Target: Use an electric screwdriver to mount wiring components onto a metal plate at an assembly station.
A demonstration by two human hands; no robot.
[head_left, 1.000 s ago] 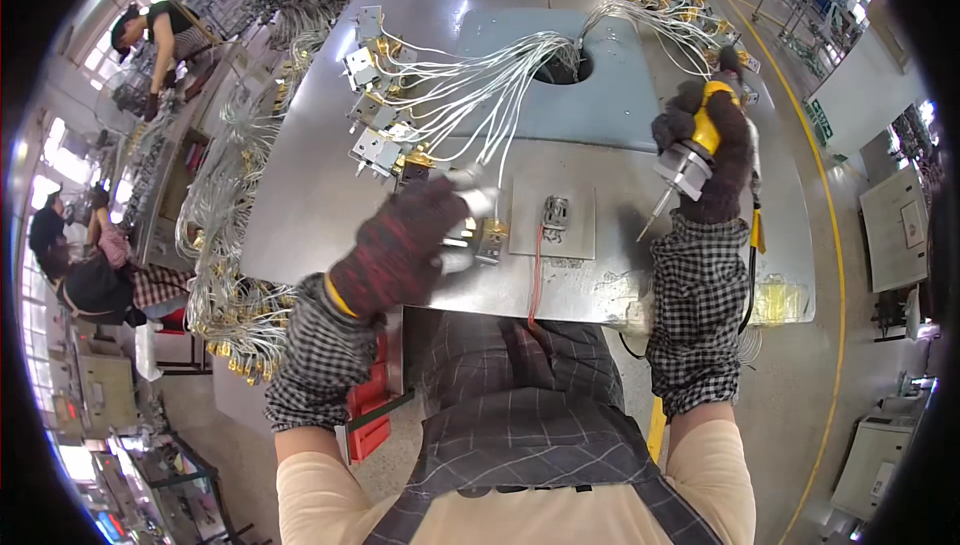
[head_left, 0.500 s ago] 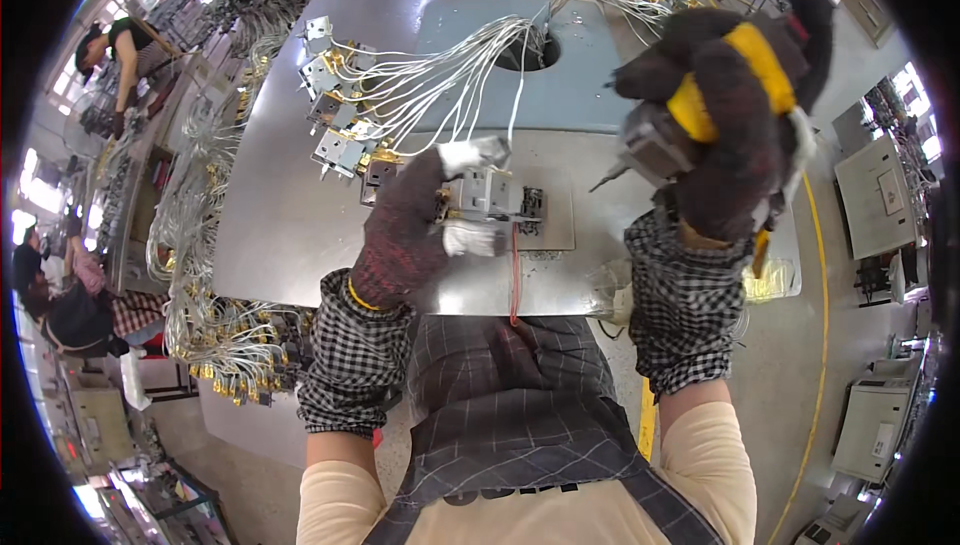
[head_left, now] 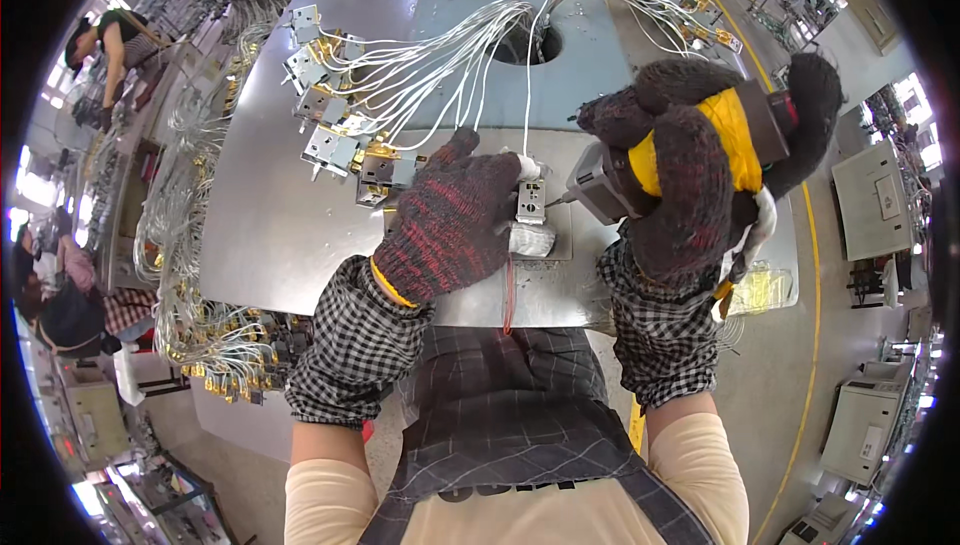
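Note:
My left hand (head_left: 450, 210), in a dark red-flecked knit glove with white-wrapped fingertips, pinches a small silvery metal box (head_left: 531, 203) with holes in its face. A white wire runs from near this box toward the round hole in the table. My right hand (head_left: 682, 180), gloved in dark knit, is wrapped round a dark power screwdriver (head_left: 597, 185) with yellow bands. Its thin bit points left and reaches the right side of the box; whether it touches a screw is too small to tell. Part of the box is hidden by my left fingers.
Several similar metal boxes (head_left: 330, 145) with white wires lie left on the metal table (head_left: 270, 235); more wired parts (head_left: 690, 0) sit far right. A round hole (head_left: 528, 45) opens in a grey plate. Bundled wires (head_left: 190, 215) hang at left, near other people. Clear yellowish plastic (head_left: 768, 287) lies right.
My right hand has brought the screwdriver left and down to the box. My left hand has turned the box so its holed face shows.

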